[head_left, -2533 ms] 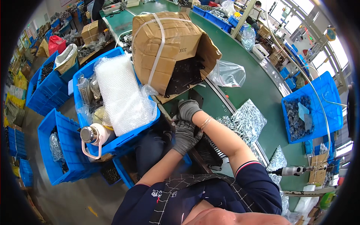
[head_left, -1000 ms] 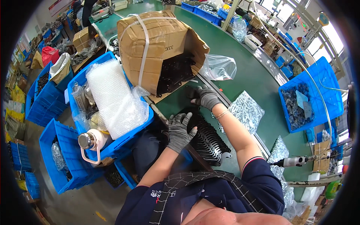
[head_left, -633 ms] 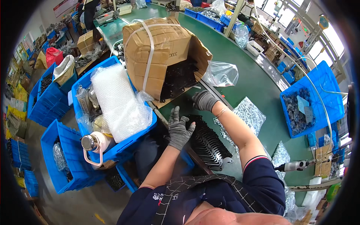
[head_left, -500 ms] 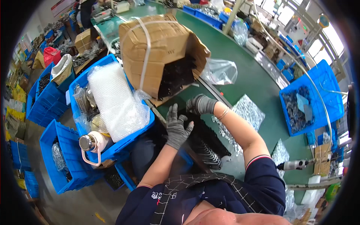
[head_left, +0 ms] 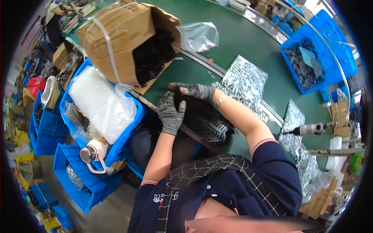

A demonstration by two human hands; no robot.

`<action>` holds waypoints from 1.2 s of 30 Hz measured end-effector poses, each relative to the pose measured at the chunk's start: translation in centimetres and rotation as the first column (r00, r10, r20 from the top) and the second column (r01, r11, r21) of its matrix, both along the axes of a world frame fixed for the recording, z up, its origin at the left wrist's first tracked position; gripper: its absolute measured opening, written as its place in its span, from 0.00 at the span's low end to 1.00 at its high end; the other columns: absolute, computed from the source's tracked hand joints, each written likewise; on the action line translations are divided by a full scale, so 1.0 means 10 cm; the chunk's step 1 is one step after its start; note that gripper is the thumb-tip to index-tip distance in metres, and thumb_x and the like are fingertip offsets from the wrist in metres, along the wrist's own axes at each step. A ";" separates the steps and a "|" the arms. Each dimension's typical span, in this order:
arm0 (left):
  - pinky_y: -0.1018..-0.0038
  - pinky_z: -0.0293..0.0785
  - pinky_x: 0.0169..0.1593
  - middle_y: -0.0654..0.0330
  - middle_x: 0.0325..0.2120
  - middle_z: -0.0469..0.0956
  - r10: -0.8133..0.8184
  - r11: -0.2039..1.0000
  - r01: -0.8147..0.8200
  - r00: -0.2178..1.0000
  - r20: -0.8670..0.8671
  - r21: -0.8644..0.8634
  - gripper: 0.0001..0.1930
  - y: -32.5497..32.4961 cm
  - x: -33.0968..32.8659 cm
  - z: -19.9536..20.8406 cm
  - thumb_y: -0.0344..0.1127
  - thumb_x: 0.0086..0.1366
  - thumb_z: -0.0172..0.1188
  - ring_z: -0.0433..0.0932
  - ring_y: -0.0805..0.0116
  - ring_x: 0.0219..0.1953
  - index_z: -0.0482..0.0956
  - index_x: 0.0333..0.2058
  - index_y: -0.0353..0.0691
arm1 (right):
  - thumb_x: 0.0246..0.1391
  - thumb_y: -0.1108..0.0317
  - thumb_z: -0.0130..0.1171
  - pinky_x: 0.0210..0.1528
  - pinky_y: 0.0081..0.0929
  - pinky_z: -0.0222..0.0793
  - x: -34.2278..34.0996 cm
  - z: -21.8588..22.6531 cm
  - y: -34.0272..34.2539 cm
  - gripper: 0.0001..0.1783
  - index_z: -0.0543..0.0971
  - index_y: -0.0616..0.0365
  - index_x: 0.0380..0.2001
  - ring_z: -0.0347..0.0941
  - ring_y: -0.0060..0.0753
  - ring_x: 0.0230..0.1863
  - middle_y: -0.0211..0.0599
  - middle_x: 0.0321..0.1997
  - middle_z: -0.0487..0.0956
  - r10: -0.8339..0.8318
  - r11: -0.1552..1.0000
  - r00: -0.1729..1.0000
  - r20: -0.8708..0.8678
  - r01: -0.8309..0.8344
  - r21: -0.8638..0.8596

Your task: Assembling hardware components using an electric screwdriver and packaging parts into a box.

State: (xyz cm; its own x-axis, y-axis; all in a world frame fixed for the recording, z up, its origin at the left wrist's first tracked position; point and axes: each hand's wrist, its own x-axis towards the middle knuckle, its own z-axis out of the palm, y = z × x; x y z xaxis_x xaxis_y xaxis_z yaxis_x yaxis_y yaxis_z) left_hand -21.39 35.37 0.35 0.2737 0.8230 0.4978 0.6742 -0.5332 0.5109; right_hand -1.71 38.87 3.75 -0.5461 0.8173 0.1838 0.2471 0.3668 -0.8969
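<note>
My left hand (head_left: 171, 112), in a grey striped work glove with bare fingertips, rests at the near table edge, its fingers stretched and holding nothing I can see. My right hand (head_left: 198, 91), gloved the same way, reaches leftward with fingers extended and thumb apart, just over the left fingertips. Below and between the hands lies a dark heap of black parts, partly hidden by them. Its near end shows a row of slim black parts (head_left: 214, 130) with shiny edges. Beyond the hands a cardboard box (head_left: 116, 39) lies with its open side toward me, full of black pieces (head_left: 153, 58).
A blue crate (head_left: 134, 120) at left holds bubble wrap (head_left: 103, 105) and a pink-white bottle (head_left: 95, 153). Silvery wrap sheets (head_left: 245, 79) and a clear bag (head_left: 200, 37) lie on the green table (head_left: 229, 39). A blue bin (head_left: 334, 50) and a power screwdriver (head_left: 311, 129) are at right.
The view has turned, so the box and crate sit further left. My right hand's curled fingers have straightened and now point left, closer to the left hand.
</note>
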 end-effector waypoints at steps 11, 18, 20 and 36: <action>0.55 0.67 0.53 0.47 0.45 0.75 -0.008 1.000 0.008 1.000 -0.030 0.004 0.25 -0.14 0.10 -0.12 0.49 0.61 0.56 0.73 0.46 0.47 0.74 0.48 0.34 | 0.64 0.55 0.51 0.63 0.29 0.59 0.03 0.02 -0.16 0.23 0.73 0.52 0.58 0.68 0.31 0.60 0.36 0.58 0.75 0.070 0.990 0.997 -0.009 -0.071 -0.124; 0.55 0.67 0.53 0.45 0.46 0.74 -0.048 0.998 0.048 0.999 -0.007 0.029 0.26 -0.49 0.24 -0.10 0.48 0.60 0.55 0.72 0.45 0.47 0.73 0.49 0.32 | 0.65 0.58 0.50 0.67 0.29 0.55 0.20 0.06 -0.57 0.23 0.70 0.53 0.60 0.63 0.30 0.64 0.36 0.61 0.72 0.047 0.968 0.999 0.010 -0.043 -0.249; 0.55 0.67 0.54 0.44 0.46 0.74 -0.037 0.998 0.039 0.999 -0.034 0.044 0.26 -0.61 0.27 -0.07 0.48 0.60 0.55 0.72 0.45 0.48 0.73 0.49 0.32 | 0.65 0.59 0.50 0.67 0.29 0.54 0.24 0.06 -0.70 0.23 0.69 0.53 0.60 0.63 0.30 0.64 0.36 0.62 0.71 0.070 0.966 0.997 0.017 -0.063 -0.249; 0.62 0.72 0.48 0.52 0.38 0.77 -0.262 0.891 0.321 0.941 0.214 -0.321 0.10 -0.40 -0.02 0.03 0.36 0.61 0.58 0.75 0.53 0.44 0.81 0.39 0.41 | 0.57 0.61 0.51 0.47 0.38 0.71 -0.87 0.03 1.06 0.19 0.75 0.56 0.50 0.73 0.46 0.53 0.49 0.54 0.75 -0.768 0.637 0.366 0.526 0.528 0.562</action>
State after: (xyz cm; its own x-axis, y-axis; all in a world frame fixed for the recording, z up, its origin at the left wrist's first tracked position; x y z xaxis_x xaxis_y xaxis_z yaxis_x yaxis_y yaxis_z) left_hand -21.55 31.38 0.68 0.4689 0.8460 0.2539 0.4085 -0.4626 0.7869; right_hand -10.41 49.48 4.08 0.0909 0.9530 0.2890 0.9715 -0.0211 -0.2359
